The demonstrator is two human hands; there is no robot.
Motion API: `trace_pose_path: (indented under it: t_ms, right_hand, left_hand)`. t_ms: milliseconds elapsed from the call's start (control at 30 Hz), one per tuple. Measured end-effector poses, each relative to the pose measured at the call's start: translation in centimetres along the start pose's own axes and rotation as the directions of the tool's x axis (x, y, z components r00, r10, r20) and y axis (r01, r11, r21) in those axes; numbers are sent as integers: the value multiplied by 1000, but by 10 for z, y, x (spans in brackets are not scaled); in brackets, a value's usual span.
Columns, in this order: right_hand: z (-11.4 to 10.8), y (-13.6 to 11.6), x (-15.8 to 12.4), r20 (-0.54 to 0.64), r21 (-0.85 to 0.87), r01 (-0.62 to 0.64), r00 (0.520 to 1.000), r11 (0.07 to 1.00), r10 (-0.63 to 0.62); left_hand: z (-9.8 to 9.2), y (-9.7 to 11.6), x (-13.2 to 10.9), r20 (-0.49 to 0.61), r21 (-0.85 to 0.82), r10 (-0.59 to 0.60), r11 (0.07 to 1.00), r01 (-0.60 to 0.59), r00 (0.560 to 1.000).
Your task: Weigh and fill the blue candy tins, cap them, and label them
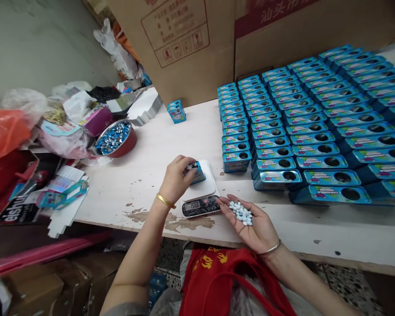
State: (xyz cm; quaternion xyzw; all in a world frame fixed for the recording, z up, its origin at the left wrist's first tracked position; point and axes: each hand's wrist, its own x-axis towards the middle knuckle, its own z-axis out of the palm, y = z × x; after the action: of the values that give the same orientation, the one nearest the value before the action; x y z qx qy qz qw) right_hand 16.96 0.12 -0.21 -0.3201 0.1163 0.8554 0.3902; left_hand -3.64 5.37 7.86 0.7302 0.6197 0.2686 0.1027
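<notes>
A small blue tin point(199, 174) stands on a white kitchen scale point(208, 181), whose display appears to read 1500. My left hand point(177, 179), with a gold bracelet at the wrist, is at the tin's top. Its thumb and fingers are pinched over the opening, with a few pale candies point(192, 166) showing at the fingertips; the hand partly hides the tin. To the right of the scale, my right hand point(258, 226) is cupped palm up, holding a small heap of white and pale blue candies point(242, 213).
Rows of blue tins point(271, 151) with round holes in their tops fill the table's right side. One separate tin point(177, 112) stands near the large cardboard boxes point(197, 79) at the back. Left are a metal bowl point(129, 145) of blue-and-silver pieces, plastic bags point(6, 131) and white card stacks point(146, 105).
</notes>
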Motion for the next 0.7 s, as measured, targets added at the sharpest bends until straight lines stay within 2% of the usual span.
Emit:
trace_pose_path:
  t_ms: [133, 267, 400, 500, 600, 633, 700]
  right_hand:
    - [-6, -3, -1, -24, 3, 23, 999, 1000, -23]
    - [-15, -7, -3, -59, 11, 36, 998, 999, -36]
    - [-27, -11, -8, -84, 1, 74, 994, 997, -73]
    - [-32, -11, -14, -68, -4, 72, 995, 997, -72]
    - [-30, -6, -19, -52, -18, 30, 998, 999, -31]
    - [-28, -3, -21, -47, -23, 13, 999, 1000, -14]
    - [-25, 3, -23, -35, -31, -27, 999, 999, 26]
  left_hand:
    - [-1, -2, -2, -13, 1, -7, 1000, 7, 1000]
    - [-11, -1, -11, -151, -54, -37, 998, 30, 988]
    - [-19, -12, -34, -276, -142, -154, 983, 118, 949]
    - [-16, -21, -58, -302, -211, -268, 955, 210, 915]
    - [0, -13, -84, -235, -269, -331, 926, 266, 914]
    - [9, -4, -92, -180, -284, -320, 922, 262, 930]
    - [28, 19, -105, -30, -298, -223, 932, 204, 974]
